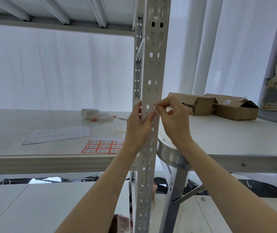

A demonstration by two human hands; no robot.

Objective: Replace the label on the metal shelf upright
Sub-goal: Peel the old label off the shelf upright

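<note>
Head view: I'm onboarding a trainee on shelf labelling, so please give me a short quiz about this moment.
1. True or false: the left hand grips the shelf upright.
2. The right hand pinches a small piece at the upright's: A right edge; B top; C foot.
3. Fill in: the orange label sheet lies on the ____.
Key: 1 true; 2 A; 3 shelf board.
</note>
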